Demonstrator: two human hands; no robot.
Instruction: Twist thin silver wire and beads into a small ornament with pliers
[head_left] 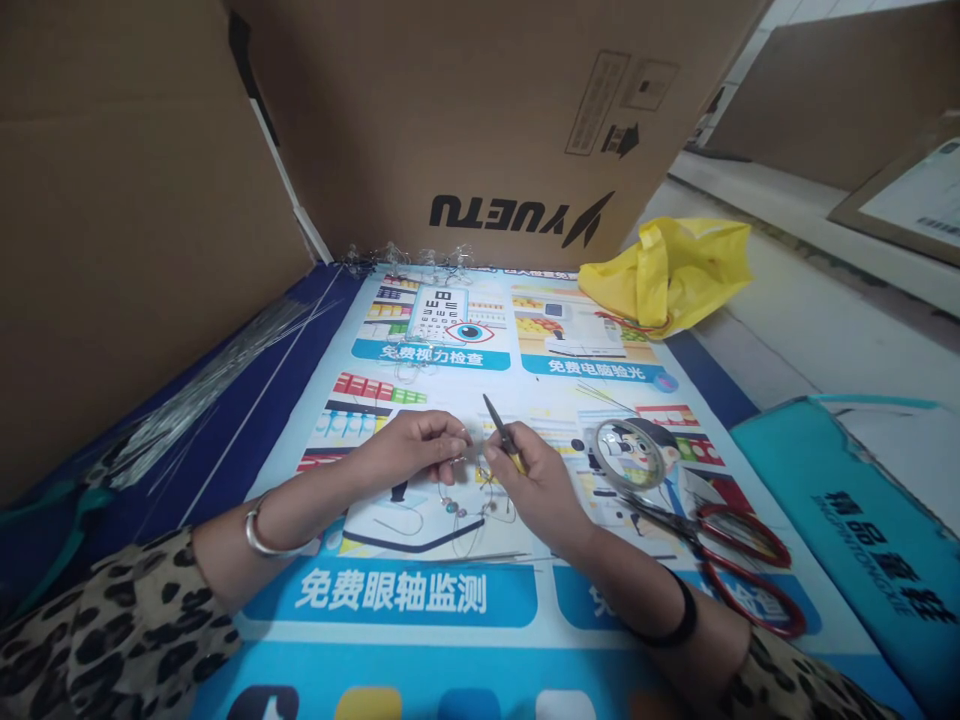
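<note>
Near the middle of the printed sheet, my left hand pinches thin wire between thumb and fingers. Close on its right, my right hand is closed around a slim pointed tool with a dark tip and a yellow part, its tip pointing up and to the left. Between and below the hands hangs a thin wire piece with small beads, one of them turquoise. Loose wires lie on the sheet just below.
Red-handled scissors and a tape roll lie to the right. A yellow bag is at the back right. Cardboard stands behind, with wire pieces at its foot. A wire bundle lies left, a teal bag right.
</note>
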